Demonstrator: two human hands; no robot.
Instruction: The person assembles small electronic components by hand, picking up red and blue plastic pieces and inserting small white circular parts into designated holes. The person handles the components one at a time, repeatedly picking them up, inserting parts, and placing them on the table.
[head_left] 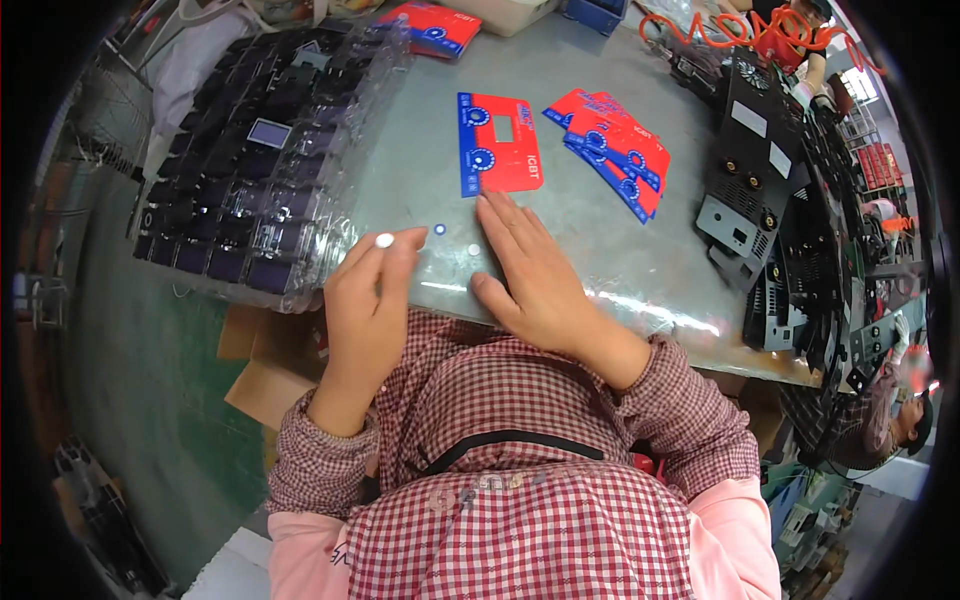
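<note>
Between the thumb and fingertips of my left hand (368, 290) is a small white disc (384, 241). My right hand (535, 275) lies with its fingers stretched out on the table, and its fingertips touch the lower edge of a red and blue panel sticker (510, 175). That sticker lies flat and has a rectangular window and two ringed round holes. Between my hands lie a small blue-ringed disc (440, 229) and a pale disc (474, 249). To the right, several more red and blue panel stickers (620, 140) overlap in a loose fan.
A wide pack of dark parts in clear plastic wrap (240, 170) covers the left of the metal table (420, 130). Another stack of red stickers (435, 28) sits at the back. Black machine housings (745, 180) stand along the right, with a coiled orange hose (740, 30) behind. Other people are beyond.
</note>
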